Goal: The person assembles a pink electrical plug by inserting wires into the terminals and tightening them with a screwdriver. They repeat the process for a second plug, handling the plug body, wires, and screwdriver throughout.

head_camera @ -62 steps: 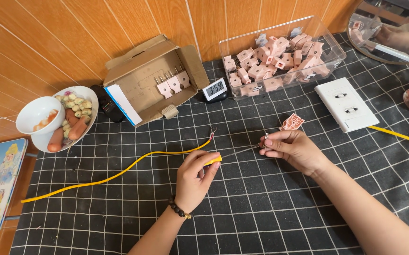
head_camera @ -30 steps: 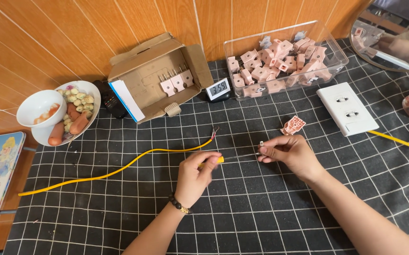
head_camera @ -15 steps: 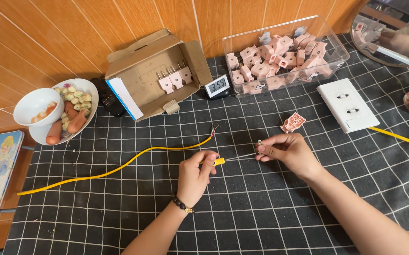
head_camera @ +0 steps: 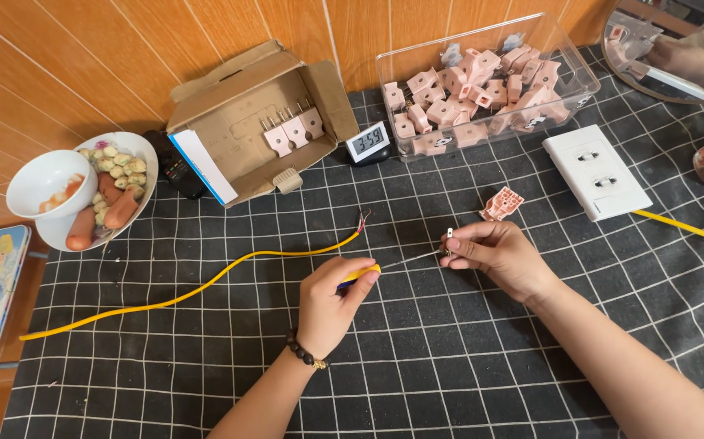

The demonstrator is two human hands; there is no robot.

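Observation:
My left hand (head_camera: 331, 302) grips a small screwdriver by its yellow handle (head_camera: 361, 275). The thin shaft (head_camera: 413, 259) points right to my right hand (head_camera: 498, 256). That hand pinches a small metal part (head_camera: 449, 235) at the shaft's tip. A yellow cable (head_camera: 205, 286) runs across the black checked mat (head_camera: 417, 382), and its stripped end (head_camera: 363, 217) lies just above my left hand. A pink plug piece (head_camera: 502, 203) rests on the mat just beyond my right hand.
A white wall socket (head_camera: 596, 171) with a yellow lead lies at right. Behind stand a clear box of pink parts (head_camera: 490, 81), an open cardboard box (head_camera: 246, 122) and a small digital clock (head_camera: 368, 142). Food bowls (head_camera: 83, 187) sit at left. Another person's hand (head_camera: 685, 57) is at top right.
Both hands stay almost in place, holding the screwdriver and the metal part together. My right hand's fingers have shifted a little on the part.

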